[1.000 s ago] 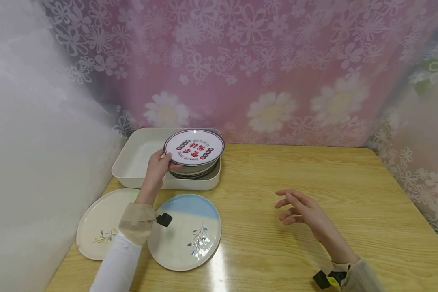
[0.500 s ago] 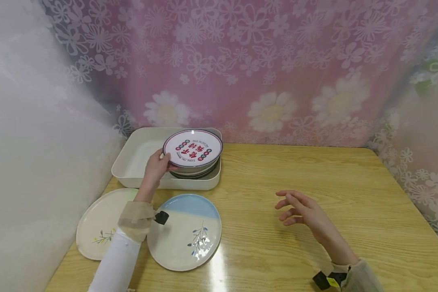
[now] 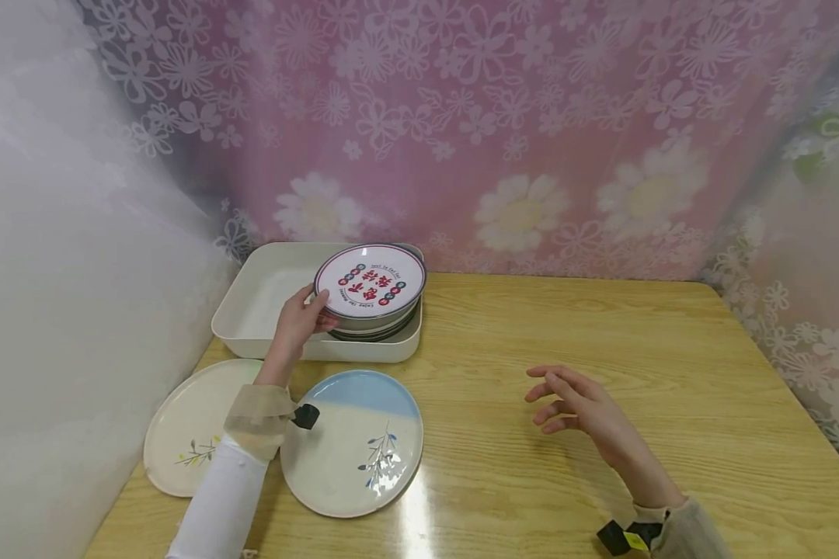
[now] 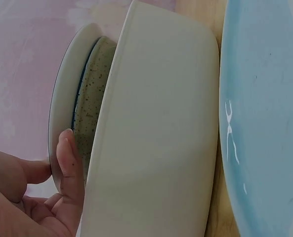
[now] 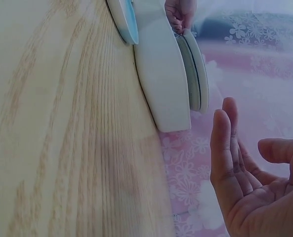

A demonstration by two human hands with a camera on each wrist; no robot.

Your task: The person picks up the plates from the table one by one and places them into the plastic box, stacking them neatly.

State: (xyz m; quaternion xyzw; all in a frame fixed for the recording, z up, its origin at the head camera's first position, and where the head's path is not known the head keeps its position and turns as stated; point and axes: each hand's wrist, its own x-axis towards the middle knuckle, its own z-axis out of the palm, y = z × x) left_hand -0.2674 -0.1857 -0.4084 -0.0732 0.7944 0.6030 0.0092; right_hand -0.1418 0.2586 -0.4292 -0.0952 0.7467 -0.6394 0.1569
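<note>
A white plate with red characters and a dark rim sits over a stack of dishes in the right part of a white bin. My left hand pinches its near-left rim, thumb on top and fingers underneath. In the left wrist view, the plate lies against a speckled dish with a blue edge, and the bin's wall hides the lower stack. Over the table, my right hand hovers with relaxed, slightly bent fingers and holds nothing.
On the table, a cream plate with a blue band lies in front of the bin. Left of it is another cream plate, partly hidden by my left forearm. A pale wall borders the left side; a flowered curtain hangs behind.
The white plate has shifted slightly left and settled lower toward the stack, my left hand still on its rim. The right hand has barely moved.
</note>
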